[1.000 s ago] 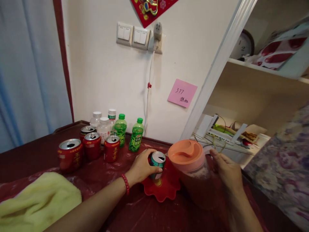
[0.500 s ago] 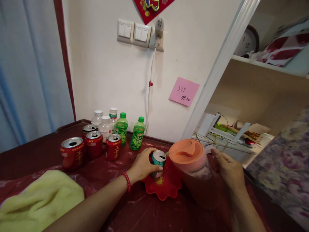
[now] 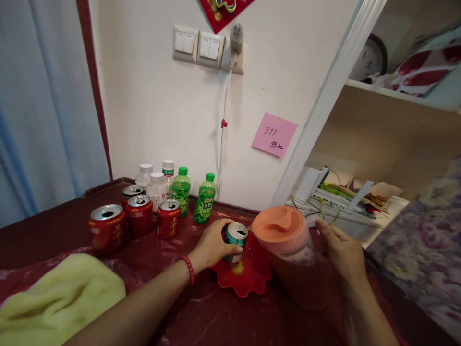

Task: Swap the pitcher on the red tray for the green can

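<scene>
My left hand [image 3: 213,244], with a red bead bracelet at the wrist, is wrapped round a small green drink can [image 3: 235,247]. The can's top opening shows, and it stands over a red scalloped plate [image 3: 243,278]. In my right hand [image 3: 340,252] is the handle of a clear pitcher [image 3: 298,269] with an orange lid [image 3: 279,226]. Brownish liquid with foam on top fills part of the pitcher. It tilts left, its spout close to the can's opening; whether liquid is flowing I cannot tell. Part of the plate is hidden behind the can and pitcher.
Several opened red cans [image 3: 108,229] and several clear bottles [image 3: 157,192] stand at the left back, beside two green bottles [image 3: 205,198]. A yellow cloth [image 3: 65,298] lies at front left. A white cord [image 3: 221,154] hangs down the wall behind.
Almost nothing differs. The view has shifted very slightly; both hands keep their hold on the can and the pitcher.
</scene>
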Available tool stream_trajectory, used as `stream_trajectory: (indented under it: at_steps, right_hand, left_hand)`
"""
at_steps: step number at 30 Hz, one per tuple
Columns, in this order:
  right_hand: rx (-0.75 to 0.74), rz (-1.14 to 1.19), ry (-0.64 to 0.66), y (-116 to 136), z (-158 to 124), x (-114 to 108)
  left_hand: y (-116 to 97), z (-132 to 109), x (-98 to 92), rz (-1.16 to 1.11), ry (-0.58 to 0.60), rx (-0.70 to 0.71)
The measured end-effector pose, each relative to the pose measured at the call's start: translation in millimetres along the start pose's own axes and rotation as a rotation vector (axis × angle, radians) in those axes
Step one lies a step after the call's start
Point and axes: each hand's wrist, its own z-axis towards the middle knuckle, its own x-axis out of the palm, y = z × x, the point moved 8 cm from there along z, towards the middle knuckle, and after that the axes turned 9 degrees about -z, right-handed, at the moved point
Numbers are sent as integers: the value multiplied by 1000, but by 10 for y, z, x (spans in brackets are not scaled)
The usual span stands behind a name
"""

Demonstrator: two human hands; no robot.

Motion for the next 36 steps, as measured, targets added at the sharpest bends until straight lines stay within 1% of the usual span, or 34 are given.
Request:
stream_trajectory:
  at_steps: [8,15,20,25,29,36]
  right_hand:
    - [-1,-20,0,0,-2,-2]
    - [18,-19,7,-12,-1,4]
    - [-11,-37,11,7,4,4]
    - [6,-31,15,1,-3,4]
    - [-12,-40,19,10,0,10]
    - [17,-39,19,41,-33,13]
  left_hand:
    - [-52,-15,0,-5,4,-15]
    - [-30,-12,-4,-1,1,-18]
    - [-40,-14,-8,4,0,-13]
    - [-39,-10,-11,7,-2,-19]
    - [-34,-7,-22,9,-13,-30]
    - [-20,-4,-24,-4,-12,-21]
